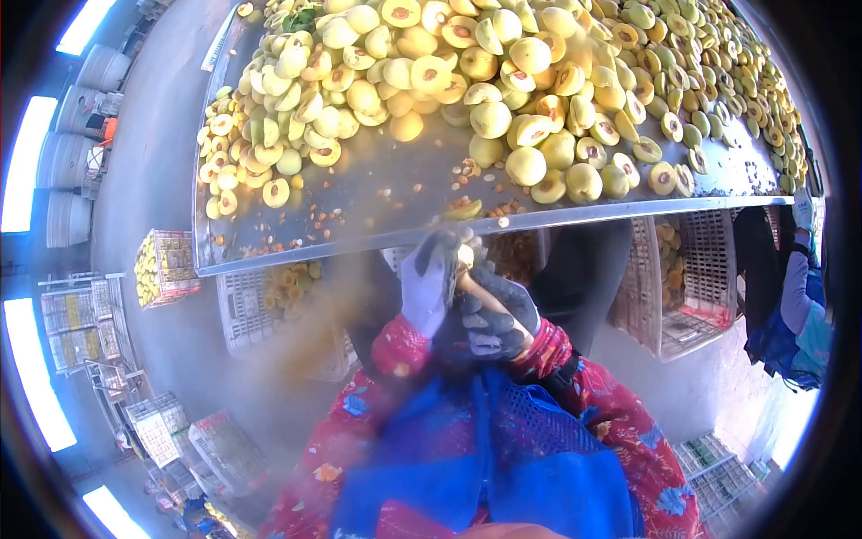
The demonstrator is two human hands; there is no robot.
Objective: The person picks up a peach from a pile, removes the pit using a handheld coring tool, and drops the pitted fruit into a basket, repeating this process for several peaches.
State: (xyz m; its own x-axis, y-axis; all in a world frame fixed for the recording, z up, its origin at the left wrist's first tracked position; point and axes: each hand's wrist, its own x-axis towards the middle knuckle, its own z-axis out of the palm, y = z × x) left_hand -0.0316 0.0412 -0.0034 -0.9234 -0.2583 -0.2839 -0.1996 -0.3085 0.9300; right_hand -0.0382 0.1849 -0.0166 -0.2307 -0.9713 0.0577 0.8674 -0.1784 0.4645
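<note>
Both my hands, in grey-coated work gloves, meet at the table's near edge. My left hand [433, 274] is closed around a small pale yellow piece of fruit [465, 255], mostly hidden by the fingers. My right hand [499, 316] is wrapped round a tool with a light wooden handle [489, 299]. The tool's upper end is at the fruit, and I cannot make out its shape. Beyond the hands, a metal table [395, 180] bears a large heap of halved and whole yellow peaches [431, 74], some halves with brown pits.
Loose pits [332, 214] lie scattered along the table's raised near edge. Below it stand plastic crates with fruit, one at the left [242, 310] and one at the right [660, 310]. A co-worker [804, 296] is at the far right. Stacked crates [162, 422] stand lower left.
</note>
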